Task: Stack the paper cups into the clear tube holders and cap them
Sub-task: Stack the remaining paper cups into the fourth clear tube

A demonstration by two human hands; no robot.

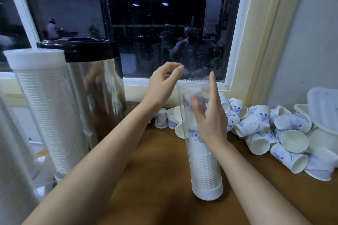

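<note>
Head view, single frame. Tall clear plastic tube holder point(185, 113) stands upright on the brown wooden counter point(155, 170), seated in a white base cap point(207, 191); top is uncapped. Inside, a nested stack of white paper cups point(203, 164) fills roughly the lower half, the topmost cup showing a blue pattern. Higher in the tube there is a blurred blue-white shape; cannot tell what it is. Right hand point(210, 124) lies flat against the tube's right side, fingers straight and pointing up, index tip reaching the rim, thumb on the tube's front; not clenched, steadying rather than wrapping. Left hand point(162, 86) is raised just left of and above the tube mouth, apart from it, fingers loosely curled with thumb and fingertips close together, nothing visible between them: released. Loose pile of white paper cups with blue print point(274, 133) lies on the counter to the right of the tube, mostly tipped on their sides; a few more stand upright behind the tube on its left. Left of frame: a second clear tube packed with white cups point(53, 120), topped with a white cap point(34, 58), beside a shiny steel urn with a black lid point(78, 50). White plastic lidded containers point(323, 107) sit at far right. Dark window point(146, 23) behind.
</note>
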